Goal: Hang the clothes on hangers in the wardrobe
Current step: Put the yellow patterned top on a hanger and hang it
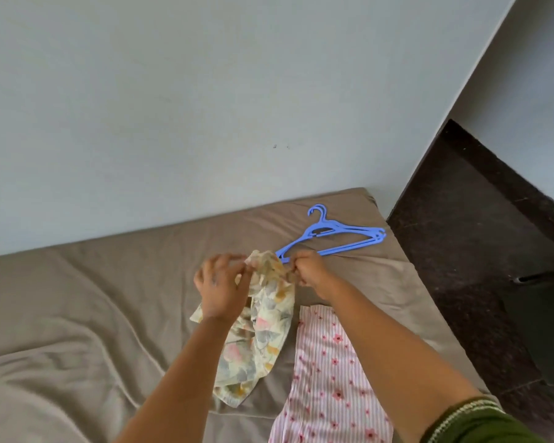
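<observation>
Brown bed (87, 302), blue hangers (333, 233): left hand (219, 286), right hand (307, 271) pinching floral garment (263, 327); risk of slipping through bunched, uneven hold

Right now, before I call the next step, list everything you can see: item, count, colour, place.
floral garment: one, cream with muted flowers, held up over the bed, lower end on it.
striped garment: one, pink-and-white with pink flowers, flat on the bed, right of the floral one.
hangers: blue, stacked so the count is unclear, on the bed beyond the hands.
bed: one, taupe cover, against the wall.
wall: pale blue-grey.
floor: dark, right of the bed.
left hand: grips the floral garment's top.
right hand: pinches the same top edge.
</observation>
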Available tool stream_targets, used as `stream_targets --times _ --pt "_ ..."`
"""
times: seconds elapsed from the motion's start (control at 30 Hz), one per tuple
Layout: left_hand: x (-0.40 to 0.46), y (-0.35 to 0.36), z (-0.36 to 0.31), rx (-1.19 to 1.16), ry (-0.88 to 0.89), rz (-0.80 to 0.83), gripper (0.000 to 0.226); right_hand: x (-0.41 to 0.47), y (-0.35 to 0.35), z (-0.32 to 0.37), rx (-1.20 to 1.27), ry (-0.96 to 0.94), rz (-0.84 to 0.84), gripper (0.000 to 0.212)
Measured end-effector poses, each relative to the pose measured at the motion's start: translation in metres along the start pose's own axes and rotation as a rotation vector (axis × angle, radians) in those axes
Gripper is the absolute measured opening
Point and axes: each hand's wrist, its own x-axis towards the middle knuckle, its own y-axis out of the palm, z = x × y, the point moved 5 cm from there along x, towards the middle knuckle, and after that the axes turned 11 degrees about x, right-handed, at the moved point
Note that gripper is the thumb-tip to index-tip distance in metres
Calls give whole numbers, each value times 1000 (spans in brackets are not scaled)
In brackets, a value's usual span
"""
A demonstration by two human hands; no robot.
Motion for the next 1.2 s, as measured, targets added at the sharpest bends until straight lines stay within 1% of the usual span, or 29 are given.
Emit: stream_targets --times 0.03,0.07,0.1,0.13,0.17,0.23,0.27,0.33,0.37,0.4,0.47,0.53,0.57,0.6,0.63,0.67,0.73,0.8,0.87,0.9,0.93,0.97,1.0,1.07,1.1,1.13,1.2 --pt "1 21 5 7 46 32 46 26 -9 -10 -64 -28 -77 27" --pt "2 42 10 31 74 38 48 51 -16 -22 -219 -47 -116 20" --pt "2 62 15 69 71 52 49 77 -20 -38 -382 -49 -114 18" --pt "2 83 22 105 58 72 47 99 -22 -51 -552 -63 -91 21" --pt "2 106 28 131 59 102 41 119 -22 -63 -700 -84 -61 30" --pt "4 149 39 168 85 167 22 154 -22 -83 -857 -138 -59 43" --pt "7 168 41 173 87 204 21 171 -21 -91 -920 -175 -79 46" --pt "19 204 46 147 25 283 43 204 -18 -107 -1055 -253 -103 52" --pt "28 220 49 116 -12 287 53 219 -17 -117 -1132 -277 -92 53" --pt "38 236 48 97 -13 276 59 231 -15 -125 -1193 -276 -76 51" --pt "58 264 36 86 86 263 66 248 -16 -139 -1273 -293 -75 41" --pt "67 292 18 140 204 327 69 252 -18 -148 -1316 -344 -105 33" --pt "69 305 13 193 224 362 66 251 -18 -150 -1341 -386 -127 31" --pt "71 316 12 243 215 370 57 250 -18 -154 -1365 -424 -153 29" --pt "73 325 15 271 175 377 44 248 -18 -157 -1385 -451 -174 28" --pt "74 328 19 246 108 377 33 244 -18 -157 -1410 -462 -183 28" --pt "80 327 29 106 -4 396 29 239 -20 -156 -1467 -458 -181 28" --pt "86 311 36 35 1 427 26 233 -29 -143 -1488 -468 -206 27" --pt "88 287 43 3 38 489 27 218 -39 -121 -1483 -532 -271 22" --pt "87 272 46 10 47 543 28 209 -48 -108 -1440 -591 -349 18" --pt "86 252 48 32 53 592 28 200 -57 -96 -1371 -608 -417 18" --pt "84 228 49 53 61 601 27 192 -65 -84 -1281 -604 -457 21" --pt "84 199 49 41 53 577 25 184 -67 -73 -1191 -610 -468 23" --pt "84 141 47 -33 13 494 24 162 -57 -48 -1005 -625 -407 22" --pt "86 113 44 -74 -22 418 25 145 -49 -31 -936 -650 -384 20" --pt "85 86 42 -109 -61 353 26 127 -38 -12 -882 -665 -361 17" --pt "79 32 38 -165 -128 266 32 85 -15 30 -859 -697 -305 13"
